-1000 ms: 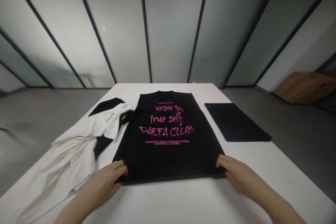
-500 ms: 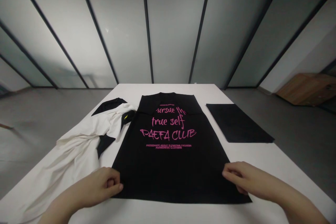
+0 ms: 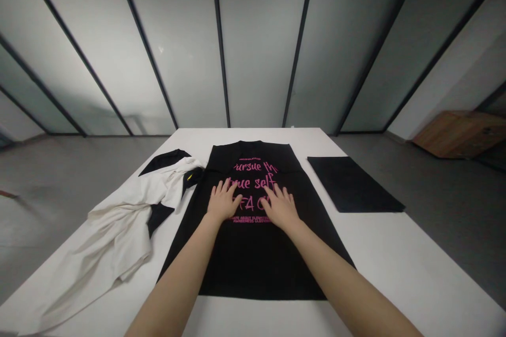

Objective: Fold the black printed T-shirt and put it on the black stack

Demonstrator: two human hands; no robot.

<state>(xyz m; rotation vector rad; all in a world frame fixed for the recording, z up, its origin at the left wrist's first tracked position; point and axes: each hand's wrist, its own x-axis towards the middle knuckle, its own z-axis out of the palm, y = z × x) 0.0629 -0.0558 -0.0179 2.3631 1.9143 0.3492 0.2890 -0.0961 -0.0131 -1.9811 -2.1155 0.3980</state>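
Note:
A black T-shirt (image 3: 261, 258) with pink lettering lies flat in front of me, its sleeves folded in and its collar at the far end. My left hand (image 3: 224, 201) rests palm down on the left part of the print, fingers spread. On the print's right part lies my right hand (image 3: 279, 205), also flat with fingers apart. Neither hand grips the cloth. Between them some of the pink letters still show; others are covered by my hands.
A crumpled white and black garment (image 3: 118, 226) spreads over the left of the white table (image 3: 395, 258). On the right sits a neatly folded black cloth (image 3: 351, 184). Frosted glass panels (image 3: 256, 42) stand behind the table, and a wooden piece (image 3: 458, 134) is at the far right.
Both hands have let go of the T-shirt's lower side edges. They have moved forward and inward onto the print and opened flat.

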